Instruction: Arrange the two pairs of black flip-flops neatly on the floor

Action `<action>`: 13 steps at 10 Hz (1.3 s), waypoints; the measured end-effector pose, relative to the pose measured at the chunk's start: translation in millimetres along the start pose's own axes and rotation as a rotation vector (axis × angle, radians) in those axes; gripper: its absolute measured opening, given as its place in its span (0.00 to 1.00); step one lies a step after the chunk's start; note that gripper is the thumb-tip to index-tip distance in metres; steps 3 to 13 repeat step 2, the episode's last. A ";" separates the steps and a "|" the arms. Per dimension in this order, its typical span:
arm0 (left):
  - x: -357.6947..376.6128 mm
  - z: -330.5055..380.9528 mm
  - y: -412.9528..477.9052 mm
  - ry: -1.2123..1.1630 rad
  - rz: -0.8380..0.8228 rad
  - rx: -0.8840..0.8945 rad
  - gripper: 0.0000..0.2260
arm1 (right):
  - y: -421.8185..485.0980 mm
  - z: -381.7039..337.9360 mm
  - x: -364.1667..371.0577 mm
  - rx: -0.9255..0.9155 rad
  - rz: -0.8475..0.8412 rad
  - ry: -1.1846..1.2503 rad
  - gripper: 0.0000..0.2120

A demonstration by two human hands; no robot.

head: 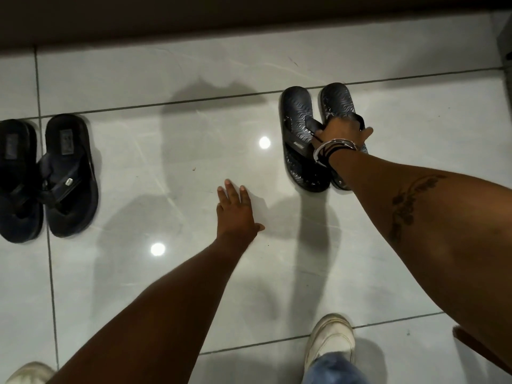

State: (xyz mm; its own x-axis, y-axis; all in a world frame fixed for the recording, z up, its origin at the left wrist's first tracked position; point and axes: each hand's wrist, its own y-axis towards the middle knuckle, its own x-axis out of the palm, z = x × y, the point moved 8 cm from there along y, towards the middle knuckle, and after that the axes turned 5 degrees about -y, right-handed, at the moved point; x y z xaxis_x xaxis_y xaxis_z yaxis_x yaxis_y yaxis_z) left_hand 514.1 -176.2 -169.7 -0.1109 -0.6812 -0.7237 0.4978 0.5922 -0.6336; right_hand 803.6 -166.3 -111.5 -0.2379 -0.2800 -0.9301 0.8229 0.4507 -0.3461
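Note:
Two pairs of black flip-flops lie on the glossy grey tile floor. The wavy-patterned pair rests side by side at the right, heels pointing away from me. My right hand, with bangles at the wrist, is closed around the straps of both of these. The smooth, thicker pair sits side by side at the far left, partly cut off by the frame edge. My left hand hovers over bare tile between the two pairs, fingers spread, holding nothing.
A dark wall base runs along the top of the view. My white shoes stand at the bottom, one at the right and one at the lower left corner. A dark object sits at the upper right edge.

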 end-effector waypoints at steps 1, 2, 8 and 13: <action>-16.6 -4.8 -0.7 -0.027 -0.059 -0.009 0.43 | -13.5 -2.8 -25.7 -0.095 0.068 -0.036 0.17; -66.6 -2.7 -9.6 -0.021 0.007 0.012 0.35 | -39.2 -8.8 -62.9 -0.234 0.104 -0.040 0.17; -66.6 -2.7 -9.6 -0.021 0.007 0.012 0.35 | -39.2 -8.8 -62.9 -0.234 0.104 -0.040 0.17; -66.6 -2.7 -9.6 -0.021 0.007 0.012 0.35 | -39.2 -8.8 -62.9 -0.234 0.104 -0.040 0.17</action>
